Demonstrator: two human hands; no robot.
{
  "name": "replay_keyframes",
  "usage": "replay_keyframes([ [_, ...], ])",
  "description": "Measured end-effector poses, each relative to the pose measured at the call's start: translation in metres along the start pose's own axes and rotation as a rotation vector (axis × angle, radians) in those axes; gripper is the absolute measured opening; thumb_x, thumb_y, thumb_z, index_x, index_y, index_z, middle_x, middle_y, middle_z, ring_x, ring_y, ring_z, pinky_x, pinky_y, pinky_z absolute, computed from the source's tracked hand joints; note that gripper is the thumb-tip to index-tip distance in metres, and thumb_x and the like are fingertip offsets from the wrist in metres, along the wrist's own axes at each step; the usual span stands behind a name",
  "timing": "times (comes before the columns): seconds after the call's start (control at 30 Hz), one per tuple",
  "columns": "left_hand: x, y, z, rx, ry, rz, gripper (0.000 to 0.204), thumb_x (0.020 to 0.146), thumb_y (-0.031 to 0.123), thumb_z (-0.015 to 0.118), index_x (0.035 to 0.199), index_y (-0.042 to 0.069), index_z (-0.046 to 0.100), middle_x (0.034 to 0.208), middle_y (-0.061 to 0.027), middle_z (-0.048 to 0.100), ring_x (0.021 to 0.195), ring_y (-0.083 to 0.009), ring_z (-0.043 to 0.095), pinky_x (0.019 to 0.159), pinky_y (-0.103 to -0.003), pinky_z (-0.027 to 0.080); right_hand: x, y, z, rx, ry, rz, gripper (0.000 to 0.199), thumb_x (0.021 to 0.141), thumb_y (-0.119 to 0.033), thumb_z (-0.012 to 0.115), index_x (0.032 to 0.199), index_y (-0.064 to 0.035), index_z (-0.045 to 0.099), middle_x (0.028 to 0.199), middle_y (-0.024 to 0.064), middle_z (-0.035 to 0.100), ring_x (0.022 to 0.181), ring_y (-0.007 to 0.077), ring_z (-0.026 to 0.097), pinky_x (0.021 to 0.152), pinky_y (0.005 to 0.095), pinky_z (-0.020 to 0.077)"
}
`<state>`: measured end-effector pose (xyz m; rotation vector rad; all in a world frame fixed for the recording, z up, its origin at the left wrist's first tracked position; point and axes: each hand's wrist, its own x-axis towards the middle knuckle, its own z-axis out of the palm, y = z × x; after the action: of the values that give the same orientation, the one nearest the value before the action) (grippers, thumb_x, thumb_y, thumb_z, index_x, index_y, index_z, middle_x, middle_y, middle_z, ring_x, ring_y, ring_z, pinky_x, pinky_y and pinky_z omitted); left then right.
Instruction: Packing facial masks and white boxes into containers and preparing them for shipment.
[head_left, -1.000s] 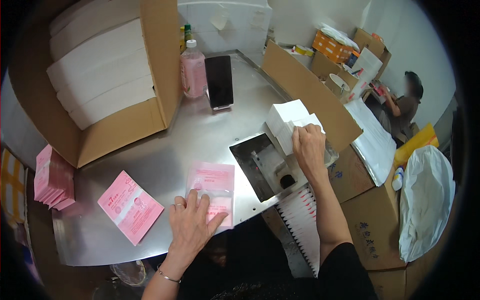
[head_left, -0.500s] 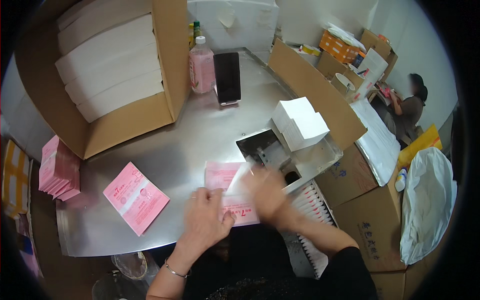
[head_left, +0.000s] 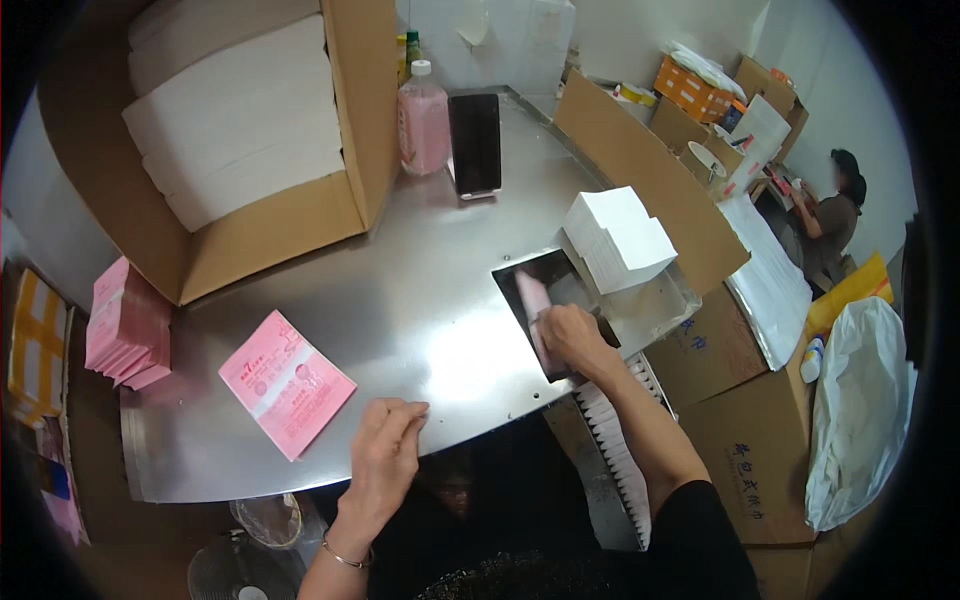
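Note:
My right hand (head_left: 575, 335) grips a narrow pink paper packet (head_left: 536, 305) and holds it over the dark rectangular opening (head_left: 512, 285) in the steel table. The packet is slightly blurred, and my fingers cover part of it. Near the table's front edge, my left hand (head_left: 385, 445) has its fingers pressed together, and nothing shows in them. To its left lies a stack of printed pink sheets (head_left: 300, 405) with a pale band across the middle. Beyond the opening stands a stack of folded white paper napkins (head_left: 625, 245).
An open cardboard box (head_left: 275, 255) of white paper stacks stands back left, with bundled pink sheets (head_left: 125, 325) beside it. A bottle of pink liquid (head_left: 424, 125) and a propped phone (head_left: 475, 145) are behind. White-edged pieces (head_left: 615, 440) line a bin below right. Another person (head_left: 835, 215) sits far right.
The pink sheet and white paper on the table by my hands are gone from there. My right hand has moved right and away with a pink packet; my left hand has drawn slightly back.

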<state>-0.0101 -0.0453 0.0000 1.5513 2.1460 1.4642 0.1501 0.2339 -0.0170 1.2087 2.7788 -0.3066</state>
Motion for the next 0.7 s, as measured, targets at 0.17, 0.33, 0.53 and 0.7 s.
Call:
replay_keyframes([
  [0.17, -0.005, -0.025, -0.052, 0.542, 0.368, -0.050, 0.021, 0.089, 0.001, 0.065, 0.110, 0.001, 0.065, 0.098, -0.0156, 0.064, 0.103, -0.0332, 0.058, 0.092, -0.045, 0.044, -0.044, 0.004, -0.044, -0.060, 0.964, -0.243, 0.017, 0.089, -0.014, 0.065, 0.103, -0.0047, 0.067, 0.087, 0.0128, 0.068, 0.084, 0.0321, 0.066, 0.075, 0.0439, 0.0479],
  [0.33, -0.004, -0.059, -0.082, 0.701, 0.066, -0.283, 0.017, 0.085, 0.007, 0.066, 0.101, 0.004, 0.060, 0.102, -0.0113, 0.061, 0.101, -0.0336, 0.054, 0.104, -0.051, 0.030, -0.019, 0.049, -0.056, -0.273, 1.023, 0.018, 0.019, 0.088, -0.015, 0.065, 0.102, -0.0039, 0.071, 0.089, 0.0127, 0.063, 0.092, 0.0305, 0.060, 0.079, 0.0447, 0.0437],
  [0.53, 0.009, -0.028, -0.063, 0.619, 0.108, -0.063, 0.011, 0.086, 0.003, 0.060, 0.097, 0.005, 0.058, 0.094, -0.0135, 0.057, 0.095, -0.0345, 0.053, 0.094, -0.047, 0.037, -0.012, 0.062, -0.061, -0.108, 0.983, 0.023, 0.020, 0.091, -0.017, 0.063, 0.089, 0.0002, 0.072, 0.084, 0.0148, 0.062, 0.085, 0.0321, 0.057, 0.077, 0.0457, 0.0440],
  [0.7, 0.026, 0.007, 0.035, 0.350, -0.192, 0.226, 0.013, 0.088, 0.010, 0.066, 0.099, 0.005, 0.061, 0.090, -0.0128, 0.053, 0.088, -0.0311, 0.052, 0.077, -0.042, 0.037, -0.015, 0.070, -0.061, -0.019, 0.964, 0.041, 0.019, 0.090, -0.014, 0.063, 0.088, 0.0014, 0.073, 0.082, 0.0155, 0.062, 0.082, 0.0319, 0.057, 0.075, 0.0456, 0.0448],
])
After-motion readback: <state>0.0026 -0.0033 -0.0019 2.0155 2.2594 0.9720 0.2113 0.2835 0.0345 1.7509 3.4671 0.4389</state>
